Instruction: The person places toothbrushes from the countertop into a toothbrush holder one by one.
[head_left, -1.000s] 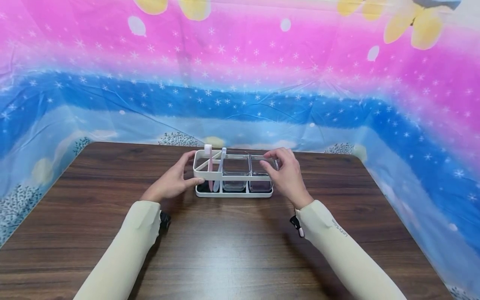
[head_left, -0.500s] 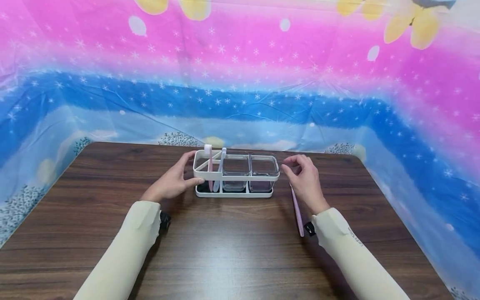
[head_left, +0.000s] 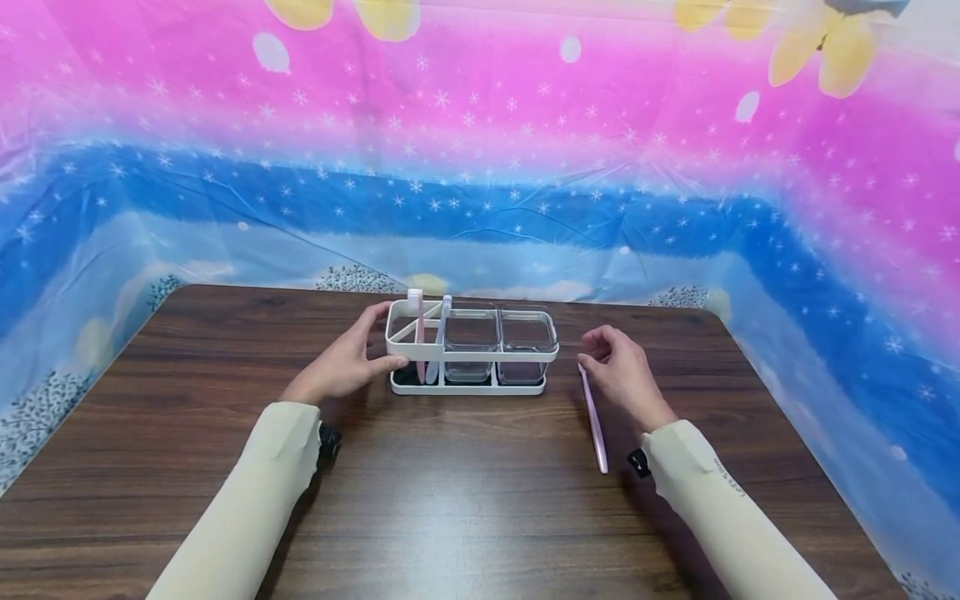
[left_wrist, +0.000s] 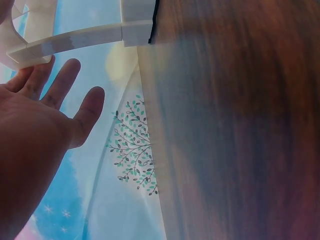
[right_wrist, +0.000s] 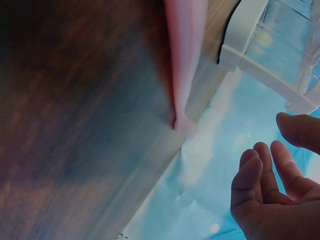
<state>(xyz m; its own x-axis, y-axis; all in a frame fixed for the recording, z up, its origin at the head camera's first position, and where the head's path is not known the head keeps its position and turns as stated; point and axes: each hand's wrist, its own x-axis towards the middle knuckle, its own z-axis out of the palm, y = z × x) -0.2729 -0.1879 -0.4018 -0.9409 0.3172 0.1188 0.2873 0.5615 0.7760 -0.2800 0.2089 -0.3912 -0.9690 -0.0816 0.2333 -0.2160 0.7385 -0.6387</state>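
A white toothbrush holder [head_left: 495, 357] stands on the table, with two clear square cups [head_left: 471, 332] set in its middle and right sections. A pink toothbrush [head_left: 420, 337] and a pale one [head_left: 446, 312] stand upright in its left part. My left hand [head_left: 337, 358] grips the holder's left end, thumb at the front and fingers behind; the left wrist view shows the other fingers spread below its frame. To the right, a second pink toothbrush [head_left: 594, 421] lies on the table. My right hand [head_left: 624, 371] hovers by its head, fingers loosely bent and holding nothing.
The dark wood table [head_left: 450, 517] has its far edge just behind the holder. A pink and blue patterned cloth [head_left: 480, 200] hangs close around the back and sides. Black straps show at both wrists.
My right hand has left the holder's right cup and moved right and slightly down, bringing the lying toothbrush into view. The left hand and holder have stayed in place.
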